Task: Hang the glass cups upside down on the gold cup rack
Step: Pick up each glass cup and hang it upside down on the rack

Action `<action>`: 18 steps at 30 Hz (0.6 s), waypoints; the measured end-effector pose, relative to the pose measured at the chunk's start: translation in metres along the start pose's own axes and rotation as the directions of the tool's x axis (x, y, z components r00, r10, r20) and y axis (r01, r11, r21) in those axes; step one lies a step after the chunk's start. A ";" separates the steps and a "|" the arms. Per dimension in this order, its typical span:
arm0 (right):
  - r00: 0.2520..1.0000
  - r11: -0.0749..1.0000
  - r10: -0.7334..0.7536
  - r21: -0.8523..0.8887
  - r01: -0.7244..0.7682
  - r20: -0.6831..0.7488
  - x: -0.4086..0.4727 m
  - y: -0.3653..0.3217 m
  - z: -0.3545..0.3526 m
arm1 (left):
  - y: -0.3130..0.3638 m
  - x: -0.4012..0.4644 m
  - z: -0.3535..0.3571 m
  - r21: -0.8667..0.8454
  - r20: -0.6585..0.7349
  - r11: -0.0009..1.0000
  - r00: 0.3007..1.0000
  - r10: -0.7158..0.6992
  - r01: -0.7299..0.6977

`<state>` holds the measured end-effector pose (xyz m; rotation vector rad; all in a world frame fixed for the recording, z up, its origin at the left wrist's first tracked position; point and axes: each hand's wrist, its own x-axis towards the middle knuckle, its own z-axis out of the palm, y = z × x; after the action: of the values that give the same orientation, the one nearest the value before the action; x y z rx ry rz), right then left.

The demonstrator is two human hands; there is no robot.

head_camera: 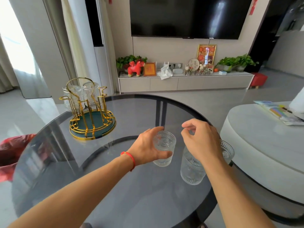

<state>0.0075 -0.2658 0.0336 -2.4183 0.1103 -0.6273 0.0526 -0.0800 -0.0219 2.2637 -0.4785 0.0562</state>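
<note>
bright daylight from left window (14,46) | glare on glass table (115,186) | edges wide-angle bowed | slightly soft

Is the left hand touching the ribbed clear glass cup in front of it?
Touching. The head view shows the left hand wrapped around the ribbed clear glass cup, thumb against its near wall.

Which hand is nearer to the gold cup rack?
The left hand, which is wrapped around a glass cup in front and to the right of the gold cup rack. The right hand hovers further right, over other cups.
</note>
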 end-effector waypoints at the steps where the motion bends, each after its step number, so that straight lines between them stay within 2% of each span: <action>1: 0.999 0.998 -0.045 0.033 0.045 -0.001 -0.002 -0.004 0.002 | -0.006 -0.006 -0.009 -0.010 -0.015 1.000 1.000 -0.027 0.026; 3: 0.989 0.983 -0.148 0.105 0.148 -0.006 -0.007 -0.010 0.007 | -0.019 -0.017 -0.026 -0.118 -0.055 0.984 0.988 -0.144 0.136; 4: 0.979 0.971 -0.206 0.122 0.204 0.001 -0.011 -0.015 0.014 | -0.028 -0.023 -0.036 -0.229 -0.079 0.952 0.971 -0.224 0.201; 6: 0.958 0.953 -0.282 0.131 0.273 0.053 -0.018 -0.025 0.030 | -0.039 -0.034 -0.051 -0.487 -0.083 0.824 0.924 -0.374 0.290; 7: 0.956 0.956 -0.272 0.146 0.255 0.109 -0.021 -0.027 0.038 | -0.041 -0.036 -0.054 -0.587 -0.065 0.746 0.900 -0.432 0.315; 9: 0.949 0.979 -0.159 0.166 0.116 0.272 -0.025 -0.036 0.058 | -0.044 -0.038 -0.064 -0.714 -0.035 0.617 0.863 -0.503 0.331; 11: 0.885 0.964 0.027 0.224 -0.147 0.465 -0.030 -0.048 0.075 | -0.047 -0.038 -0.071 -0.783 -0.006 0.532 0.851 -0.526 0.324; 12: 0.831 0.903 0.080 0.313 -0.294 0.550 -0.032 -0.056 0.083 | -0.049 -0.039 -0.074 -0.811 0.009 0.494 0.851 -0.526 0.313; 14: 0.755 0.688 0.102 0.502 -0.524 0.648 -0.034 -0.066 0.096 | -0.051 -0.040 -0.076 -0.843 0.046 0.442 0.859 -0.510 0.307; 16: 0.750 0.535 0.088 0.604 -0.591 0.656 -0.033 -0.073 0.106 | -0.059 -0.040 -0.077 -0.856 0.038 0.431 0.866 -0.499 0.286; 17: 0.755 0.481 0.086 0.637 -0.603 0.650 -0.033 -0.075 0.110 | -0.062 -0.040 -0.078 -0.850 0.006 0.455 0.867 -0.499 0.267; 18: 0.765 0.444 0.087 0.662 -0.604 0.639 -0.033 -0.080 0.117 | -0.068 -0.040 -0.083 -0.816 -0.060 0.522 0.863 -0.502 0.247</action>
<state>0.0265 -0.1292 -0.0126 -1.4008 0.0680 0.2208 0.0489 0.0341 -0.0221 1.3718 0.1755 -0.0450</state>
